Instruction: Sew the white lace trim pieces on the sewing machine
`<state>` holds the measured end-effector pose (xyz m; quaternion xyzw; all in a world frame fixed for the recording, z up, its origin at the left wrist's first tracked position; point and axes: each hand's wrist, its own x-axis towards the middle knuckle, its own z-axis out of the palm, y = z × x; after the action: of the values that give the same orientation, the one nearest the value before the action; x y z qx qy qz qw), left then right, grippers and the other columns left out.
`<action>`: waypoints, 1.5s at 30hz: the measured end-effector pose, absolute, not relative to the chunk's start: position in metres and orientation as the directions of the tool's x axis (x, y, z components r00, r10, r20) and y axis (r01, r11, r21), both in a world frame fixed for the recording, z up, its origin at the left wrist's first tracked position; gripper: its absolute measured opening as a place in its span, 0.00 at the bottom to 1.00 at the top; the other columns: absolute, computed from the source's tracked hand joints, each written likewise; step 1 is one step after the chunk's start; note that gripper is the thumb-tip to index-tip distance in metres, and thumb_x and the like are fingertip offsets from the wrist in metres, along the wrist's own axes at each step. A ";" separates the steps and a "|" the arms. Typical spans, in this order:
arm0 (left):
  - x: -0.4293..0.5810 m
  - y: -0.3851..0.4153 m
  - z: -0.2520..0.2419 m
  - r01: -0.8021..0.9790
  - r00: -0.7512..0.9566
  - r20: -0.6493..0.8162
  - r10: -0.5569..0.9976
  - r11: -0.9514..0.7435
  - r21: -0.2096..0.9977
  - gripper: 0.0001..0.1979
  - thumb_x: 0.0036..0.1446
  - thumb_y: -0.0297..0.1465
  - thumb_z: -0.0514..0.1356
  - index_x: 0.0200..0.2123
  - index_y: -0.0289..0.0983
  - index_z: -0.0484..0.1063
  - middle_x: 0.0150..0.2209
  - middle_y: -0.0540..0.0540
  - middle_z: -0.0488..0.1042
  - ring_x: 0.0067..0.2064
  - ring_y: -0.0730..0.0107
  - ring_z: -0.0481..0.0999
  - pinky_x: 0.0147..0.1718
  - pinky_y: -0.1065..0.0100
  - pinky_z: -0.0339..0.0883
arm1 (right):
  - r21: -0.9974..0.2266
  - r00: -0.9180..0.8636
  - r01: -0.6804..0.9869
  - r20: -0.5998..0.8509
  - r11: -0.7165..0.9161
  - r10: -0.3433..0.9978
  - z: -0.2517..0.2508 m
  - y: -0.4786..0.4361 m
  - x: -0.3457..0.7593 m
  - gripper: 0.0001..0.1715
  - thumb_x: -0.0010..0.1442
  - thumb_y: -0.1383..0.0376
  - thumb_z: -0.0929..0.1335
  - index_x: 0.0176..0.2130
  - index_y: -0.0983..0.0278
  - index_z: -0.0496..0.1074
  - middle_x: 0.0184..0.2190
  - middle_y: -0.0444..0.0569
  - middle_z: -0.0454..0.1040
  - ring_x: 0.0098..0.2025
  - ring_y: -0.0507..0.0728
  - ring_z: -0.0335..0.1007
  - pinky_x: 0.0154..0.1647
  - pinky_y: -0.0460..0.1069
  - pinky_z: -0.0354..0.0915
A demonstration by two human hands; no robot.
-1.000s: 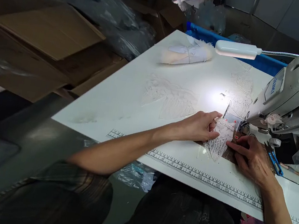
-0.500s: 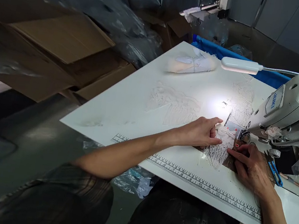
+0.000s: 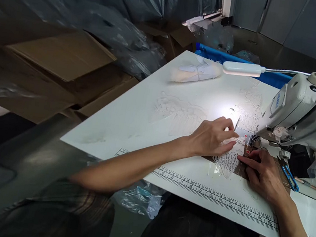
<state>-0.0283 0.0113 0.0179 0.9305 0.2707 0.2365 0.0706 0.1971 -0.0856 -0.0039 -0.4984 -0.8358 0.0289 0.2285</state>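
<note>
A piece of white lace (image 3: 228, 160) lies in front of the presser foot of a white sewing machine (image 3: 293, 103). At the lace's left and upper edge is my left hand (image 3: 213, 136), its thumb and fingers apart and curved, nothing visible between them. My right hand (image 3: 265, 172) rests on the brown plate beside the machine, its index fingertip at the lace's right edge and its fingers spread. More lace (image 3: 250, 104) lies behind the needle area. A faint lace piece (image 3: 181, 114) is flat on the white table (image 3: 122, 117).
A tied fabric bundle (image 3: 196, 73) sits at the back under a lit lamp (image 3: 242, 69). Blue snips (image 3: 290, 178) lie right of my right hand. Cardboard boxes (image 3: 62, 52) stand left of the table. A printed ruler runs along the front edge.
My left hand has lifted slightly and its extended index finger has bent in. My right hand stays by the lace. The camera view has shifted a little.
</note>
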 end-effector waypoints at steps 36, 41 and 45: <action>0.001 0.021 0.005 0.316 0.923 0.168 0.347 -0.930 0.187 0.20 0.67 0.36 0.47 0.55 0.37 0.71 0.63 0.37 0.67 0.54 0.50 0.68 0.48 0.54 0.56 | -0.234 -0.395 0.837 0.365 0.494 0.843 0.000 -0.086 0.201 0.20 0.63 0.69 0.63 0.49 0.58 0.78 0.40 0.55 0.73 0.39 0.60 0.69 0.40 0.57 0.71; 0.000 0.022 0.001 0.315 0.916 0.178 0.360 -0.919 0.237 0.20 0.67 0.35 0.47 0.56 0.37 0.70 0.63 0.37 0.67 0.55 0.51 0.68 0.50 0.52 0.55 | -0.269 -0.376 0.834 0.361 0.482 0.853 0.000 -0.087 0.200 0.21 0.63 0.70 0.64 0.51 0.56 0.78 0.41 0.55 0.74 0.40 0.59 0.70 0.42 0.58 0.73; 0.002 0.019 0.000 0.328 0.901 0.205 0.383 -0.909 0.258 0.19 0.66 0.34 0.48 0.55 0.40 0.71 0.62 0.40 0.68 0.54 0.52 0.68 0.53 0.50 0.54 | -0.297 -0.352 0.836 0.356 0.462 0.866 0.000 -0.086 0.201 0.21 0.62 0.70 0.64 0.50 0.56 0.79 0.41 0.54 0.74 0.40 0.59 0.71 0.43 0.59 0.74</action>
<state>0.0023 0.0194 0.0001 0.9687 0.1833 0.1264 0.1093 0.2008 -0.0863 0.0002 -0.5177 -0.8216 0.0316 0.2367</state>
